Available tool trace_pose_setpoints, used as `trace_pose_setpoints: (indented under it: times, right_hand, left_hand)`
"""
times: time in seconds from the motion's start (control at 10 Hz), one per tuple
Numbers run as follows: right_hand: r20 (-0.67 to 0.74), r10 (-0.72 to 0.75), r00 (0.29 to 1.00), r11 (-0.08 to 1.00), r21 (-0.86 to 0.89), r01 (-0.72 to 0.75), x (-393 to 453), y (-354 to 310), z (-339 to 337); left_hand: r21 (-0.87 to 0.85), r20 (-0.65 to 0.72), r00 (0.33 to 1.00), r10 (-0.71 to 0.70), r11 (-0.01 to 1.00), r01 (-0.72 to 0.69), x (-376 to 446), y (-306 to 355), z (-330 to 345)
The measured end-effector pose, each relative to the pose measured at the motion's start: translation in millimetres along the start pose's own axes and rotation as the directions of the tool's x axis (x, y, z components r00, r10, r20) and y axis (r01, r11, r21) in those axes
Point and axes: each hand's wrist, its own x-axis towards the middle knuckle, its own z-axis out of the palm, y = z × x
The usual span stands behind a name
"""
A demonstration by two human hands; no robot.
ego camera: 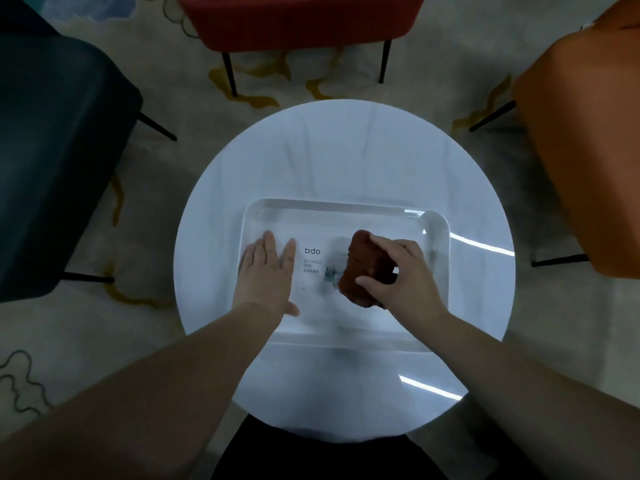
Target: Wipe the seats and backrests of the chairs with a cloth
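Right grip (pixel 394 271) grasps the crumpled brown cloth (pixel 363 268), judged soft, light, best bunched mid-body; left grip (pixel 266 271) released, flat on the clear plastic storage box (pixel 440 223).

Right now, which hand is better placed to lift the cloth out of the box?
Right. The right hand already grips the brown cloth inside the clear storage box, while the left hand lies flat and open in the box, apart from the cloth.

open floor gaps between dark chair (pixel 52 161), red chair (pixel 298 19), orange chair (pixel 585 140), round table (pixel 346 150) central
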Motion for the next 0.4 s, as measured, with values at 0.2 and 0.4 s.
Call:
trace_pose_setpoints:
  times: [0.2, 0.4]
  right_hand:
    - [0.051, -0.043, 0.998, 0.998, -0.037, 0.045, 16.6, 15.8, 16.8]
    - [0.078, -0.051, 0.996, 0.998, -0.037, 0.054, 3.6, 18.4, 4.3]
  left_hand:
    - [0.002, 0.012, 1.0, -0.004, 1.0, 0.004, 1.3, -0.5, -2.5]
    - [-0.055, 0.012, 1.0, -0.011, 0.998, 0.011, -5.9, 0.7, -10.8]
